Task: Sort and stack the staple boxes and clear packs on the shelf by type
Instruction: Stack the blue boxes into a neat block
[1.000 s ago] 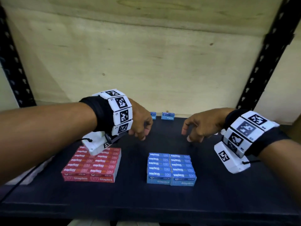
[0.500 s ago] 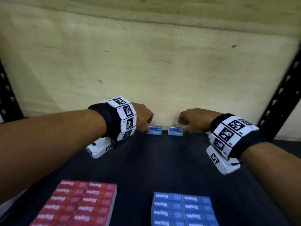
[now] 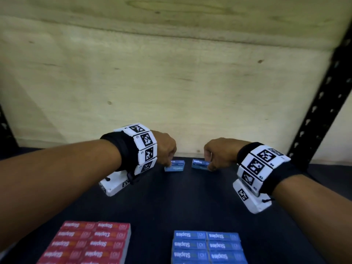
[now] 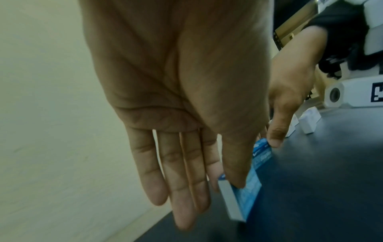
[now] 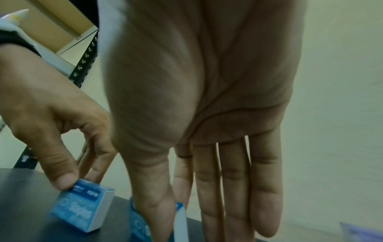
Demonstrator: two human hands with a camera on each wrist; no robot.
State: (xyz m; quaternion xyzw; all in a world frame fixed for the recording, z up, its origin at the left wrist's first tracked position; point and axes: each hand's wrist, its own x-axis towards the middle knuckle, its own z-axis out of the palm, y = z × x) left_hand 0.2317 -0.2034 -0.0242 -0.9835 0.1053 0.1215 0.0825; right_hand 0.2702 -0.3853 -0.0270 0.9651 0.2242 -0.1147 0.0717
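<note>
Two small blue staple boxes lie at the back of the dark shelf [image 3: 190, 197], near the plywood wall. My left hand [image 3: 168, 164] pinches the left blue box [image 3: 177, 166] between thumb and fingers; the left wrist view shows my thumb on its top face [image 4: 248, 185]. My right hand [image 3: 209, 166] pinches the right blue box [image 3: 198, 163], and in the right wrist view my thumb covers most of that box [image 5: 138, 226]. The left box [image 5: 82, 211] sits tilted there. At the front stand a stack of red boxes [image 3: 91, 242] and a stack of blue boxes [image 3: 207, 246].
A plywood wall [image 3: 171, 82] closes the shelf just behind both hands. A black perforated upright [image 3: 320, 103] rises at the right. Small white packs [image 4: 308, 122] lie on the shelf beyond my right hand. Dark bare shelf lies between the hands and the front stacks.
Both hands reached from mid-shelf to the back wall and closed on the two loose blue boxes. The head camera moved forward, so the front stacks now sit at the bottom edge.
</note>
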